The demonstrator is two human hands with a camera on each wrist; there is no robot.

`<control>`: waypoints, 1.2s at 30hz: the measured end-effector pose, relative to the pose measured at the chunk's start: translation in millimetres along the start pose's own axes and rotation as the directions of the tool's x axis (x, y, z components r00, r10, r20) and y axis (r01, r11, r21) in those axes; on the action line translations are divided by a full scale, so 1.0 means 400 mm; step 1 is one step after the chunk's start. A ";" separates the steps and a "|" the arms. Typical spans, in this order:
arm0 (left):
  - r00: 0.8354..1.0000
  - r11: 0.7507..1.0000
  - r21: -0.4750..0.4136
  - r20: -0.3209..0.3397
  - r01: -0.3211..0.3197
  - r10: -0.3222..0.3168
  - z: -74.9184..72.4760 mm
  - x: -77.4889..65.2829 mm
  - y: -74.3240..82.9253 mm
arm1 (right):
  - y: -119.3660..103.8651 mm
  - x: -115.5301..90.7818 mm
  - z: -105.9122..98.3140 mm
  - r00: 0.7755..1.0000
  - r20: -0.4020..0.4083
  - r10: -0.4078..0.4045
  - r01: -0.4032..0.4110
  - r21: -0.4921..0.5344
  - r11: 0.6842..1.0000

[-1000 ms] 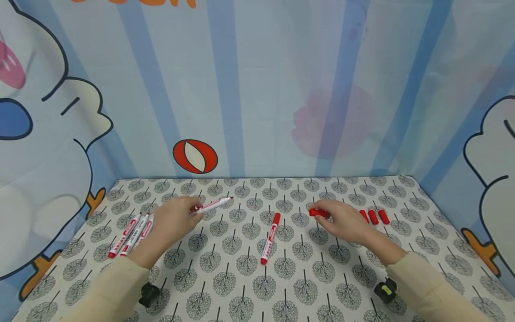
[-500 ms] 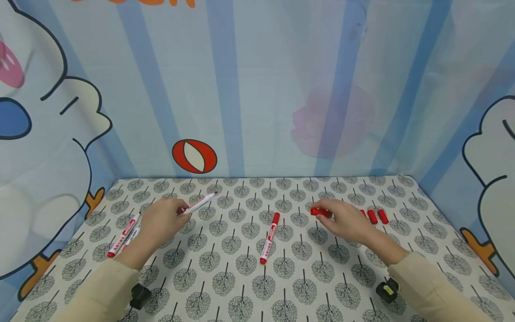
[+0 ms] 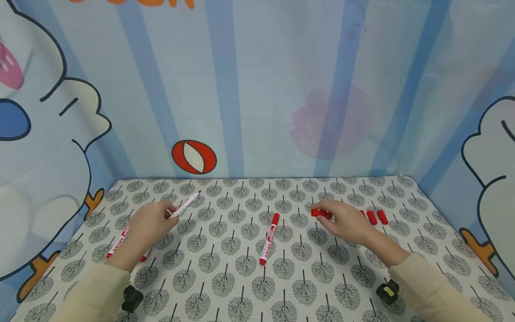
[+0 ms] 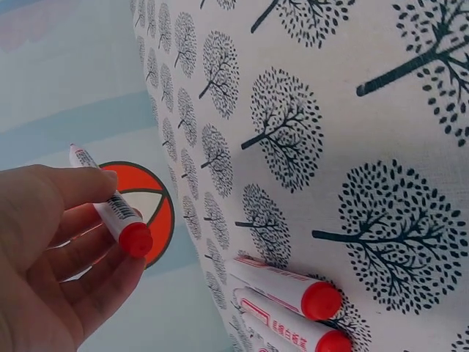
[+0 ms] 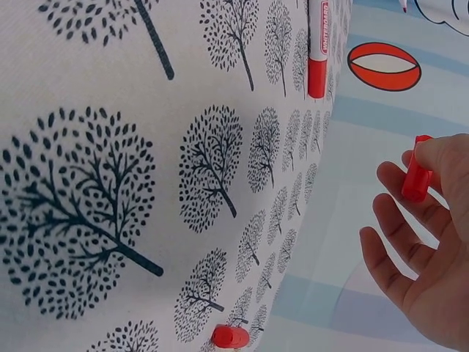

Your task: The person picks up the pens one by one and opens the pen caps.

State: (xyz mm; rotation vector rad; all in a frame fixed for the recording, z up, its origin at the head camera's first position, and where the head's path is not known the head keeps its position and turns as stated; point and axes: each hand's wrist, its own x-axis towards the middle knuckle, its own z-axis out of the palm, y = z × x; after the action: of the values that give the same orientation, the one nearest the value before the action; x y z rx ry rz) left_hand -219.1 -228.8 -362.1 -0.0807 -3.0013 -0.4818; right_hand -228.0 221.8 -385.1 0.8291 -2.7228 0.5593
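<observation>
My left hand (image 3: 150, 223) pinches an uncapped whiteboard marker (image 4: 116, 209) between thumb and fingers, above the table. In the head view its bare tip points up and to the right. Below that hand lie several uncapped markers (image 4: 282, 286) side by side, mostly covered by my arm in the head view. My right hand (image 3: 344, 221) pinches a red marker cap (image 5: 418, 172) between thumb and index finger, the other fingers spread loosely. Between the hands, a capped red marker (image 3: 269, 239) lies on the cloth.
Several loose red caps (image 3: 377, 217) lie in a row on the right, partly behind my right hand. A tree-print cloth (image 3: 241, 290) covers the table. A striped cartoon backdrop (image 3: 265, 89) rises along the table's back edge and sides.
My left hand has moved left and slightly toward me with the uncapped marker, now over the other markers. My right hand with the cap has stayed almost still.
</observation>
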 end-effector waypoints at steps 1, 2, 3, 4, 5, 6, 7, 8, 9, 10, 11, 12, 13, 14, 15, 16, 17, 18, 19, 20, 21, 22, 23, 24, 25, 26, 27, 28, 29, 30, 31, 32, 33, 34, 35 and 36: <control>1.000 1.000 -0.002 0.008 0.007 -0.007 0.000 0.000 -0.003 | 0.000 0.000 0.000 1.000 0.001 0.002 -0.002 0.001 1.000; 1.000 1.000 0.000 0.010 0.013 -0.013 0.001 0.000 -0.007 | 0.000 -0.001 0.000 1.000 0.003 0.004 -0.004 0.003 1.000; 1.000 1.000 0.003 0.010 0.018 -0.018 0.003 0.001 -0.011 | 0.000 -0.001 0.001 1.000 0.005 0.005 -0.005 0.004 1.000; 1.000 1.000 0.009 0.010 0.024 -0.024 0.004 0.001 -0.015 | -0.001 -0.001 0.001 1.000 0.006 0.006 -0.006 0.006 1.000; 1.000 1.000 0.013 0.008 0.028 -0.028 0.006 0.001 -0.020 | -0.001 -0.001 0.001 1.000 0.007 0.005 -0.005 0.007 1.000; 1.000 0.999 0.015 0.004 0.030 -0.030 0.008 0.000 -0.024 | 0.000 -0.001 0.001 1.000 0.006 0.005 -0.005 0.007 1.000; 0.999 0.999 0.019 -0.002 0.035 -0.035 0.010 0.000 -0.029 | 0.000 -0.001 0.002 1.000 0.006 0.004 -0.004 0.006 1.000; 0.999 0.999 0.021 -0.006 0.041 -0.041 0.011 0.000 -0.033 | 0.000 -0.001 0.002 1.000 0.005 0.003 -0.003 0.006 1.000; 0.999 0.999 0.023 -0.008 0.046 -0.046 0.013 -0.001 -0.038 | 0.001 -0.001 0.002 1.000 0.005 0.003 -0.003 0.006 1.000; 0.999 0.998 0.021 -0.010 0.053 -0.053 0.014 -0.001 -0.041 | 0.001 -0.001 0.002 1.000 0.004 0.003 -0.003 0.006 1.000; 0.998 0.998 0.019 -0.010 0.058 -0.058 0.015 -0.002 -0.045 | 0.001 -0.001 0.002 1.000 0.005 0.003 -0.003 0.006 1.000; 0.998 0.998 0.021 -0.010 0.065 -0.065 0.016 -0.003 -0.048 | 0.002 -0.002 0.001 1.000 0.005 0.003 -0.003 0.005 1.000; 0.997 0.997 0.025 -0.008 0.072 -0.072 0.017 -0.004 -0.051 | 0.002 -0.002 0.001 1.000 0.005 0.003 -0.003 0.005 1.000; 0.997 0.997 0.028 -0.004 0.077 -0.077 0.018 -0.005 -0.053 | 0.003 -0.002 0.001 1.000 0.006 0.003 -0.003 0.004 1.000; 0.997 0.996 0.035 -0.003 0.078 -0.078 0.018 -0.006 -0.054 | 0.003 -0.002 0.000 1.000 0.006 0.002 -0.002 0.005 1.000; 0.997 0.996 0.046 -0.001 0.079 -0.079 0.020 -0.007 -0.056 | 0.003 -0.002 -0.001 1.000 0.007 0.001 -0.001 0.004 1.000; 0.996 0.995 0.051 0.005 0.084 -0.085 0.022 -0.009 -0.058 | 0.003 -0.003 -0.001 1.000 0.008 -0.001 0.001 0.003 1.000; 0.996 0.994 0.055 0.012 0.091 -0.092 0.024 -0.010 -0.059 | 0.003 -0.003 -0.001 1.000 0.010 -0.002 0.002 0.002 1.000; 0.995 0.994 0.060 0.017 0.092 -0.094 0.026 -0.013 -0.060 | 0.004 -0.003 -0.001 1.000 0.012 -0.002 0.002 0.002 1.000; 0.995 0.994 0.057 0.025 0.097 -0.099 0.028 -0.015 -0.061 | 0.004 -0.003 0.000 1.000 0.014 -0.002 0.002 0.002 1.000; 0.994 0.993 0.057 0.036 0.101 -0.103 0.030 -0.017 -0.061 | 0.005 -0.003 0.001 1.000 0.016 -0.003 0.003 0.002 1.000; 0.993 0.993 0.060 0.045 0.106 -0.109 0.032 -0.021 -0.061 | 0.005 -0.002 0.002 1.000 0.020 -0.002 0.002 0.002 1.000; 0.993 0.993 0.057 0.050 0.108 -0.110 0.034 -0.024 -0.060 | 0.004 -0.002 0.003 1.000 0.022 -0.003 0.002 0.002 1.000; 0.993 0.993 0.054 0.053 0.105 -0.108 0.037 -0.028 -0.059 | 0.004 -0.002 0.004 1.000 0.024 -0.002 0.002 0.002 1.000; 0.993 0.994 0.052 0.055 0.099 -0.102 0.040 -0.031 -0.058 | 0.004 -0.002 0.005 1.000 0.026 -0.001 0.001 0.004 1.000; 0.993 0.994 0.049 0.059 0.097 -0.099 0.042 -0.034 -0.058 | 0.003 -0.002 0.005 1.000 0.027 0.000 0.000 0.006 1.000; 0.993 0.994 0.051 0.062 0.094 -0.097 0.045 -0.036 -0.058 | 0.002 -0.003 0.005 1.000 0.029 0.000 0.000 0.008 1.000; 0.994 0.995 0.050 0.061 0.091 -0.094 0.048 -0.039 -0.058 | 0.001 -0.002 0.005 0.999 0.032 0.002 -0.002 0.009 1.000; 0.994 0.995 0.047 0.063 0.089 -0.092 0.051 -0.041 -0.059 | 0.001 -0.003 0.005 0.999 0.033 0.003 -0.003 0.010 1.000; 0.993 0.995 0.047 0.068 0.092 -0.095 0.053 -0.043 -0.060 | 0.000 -0.003 0.004 0.999 0.035 0.005 -0.005 0.012 1.000; 0.993 0.994 0.054 0.071 0.091 -0.095 0.055 -0.044 -0.060 | 0.000 -0.003 0.004 0.999 0.037 0.006 -0.007 0.012 1.000; 0.993 0.994 0.062 0.073 0.089 -0.094 0.057 -0.045 -0.061 | 0.000 -0.003 0.003 0.999 0.037 0.007 -0.007 0.012 1.000; 0.993 0.993 0.071 0.074 0.090 -0.095 0.059 -0.045 -0.061 | -0.001 -0.003 0.003 0.999 0.038 0.007 -0.007 0.011 1.000; 0.993 0.993 0.080 0.075 0.088 -0.094 0.061 -0.046 -0.062 | -0.001 -0.003 0.003 0.999 0.038 0.007 -0.007 0.011 1.000; 0.992 0.992 0.088 0.078 0.090 -0.097 0.063 -0.046 -0.062 | -0.001 -0.003 0.003 0.999 0.038 0.005 -0.006 0.011 1.000; 0.991 0.991 0.096 0.081 0.094 -0.102 0.066 -0.046 -0.063 | -0.002 -0.003 0.003 0.999 0.037 0.004 -0.005 0.010 1.000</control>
State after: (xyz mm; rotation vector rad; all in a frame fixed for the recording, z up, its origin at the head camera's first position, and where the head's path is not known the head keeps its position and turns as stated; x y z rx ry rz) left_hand -205.1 -245.0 -396.6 0.0557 -3.1176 -0.3576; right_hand -226.9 221.3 -386.6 0.8444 -2.7585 0.5640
